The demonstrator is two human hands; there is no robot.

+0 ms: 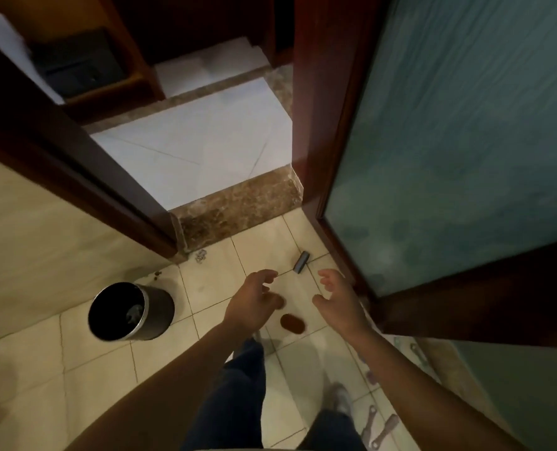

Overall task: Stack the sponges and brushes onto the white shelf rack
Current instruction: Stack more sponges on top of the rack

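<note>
You face a tiled floor (pixel 205 288) beside a frosted-glass door (pixel 466 125). Your left hand (pixel 254 304) and right hand (pixel 339 297) hover apart, fingers loosely spread, holding nothing. Blurred brush-like things (pixel 381 424) lie along the floor's right edge.

Both bare arms are stretched forward and down, with nothing grasped.
The left grip (pixel 254 301) is seen from its back, fingers loosely curled and slightly spread. The right grip (pixel 339 297) is turned palm inward, fingers relaxed and lightly bent. The two are set side by side, apart.
</note>
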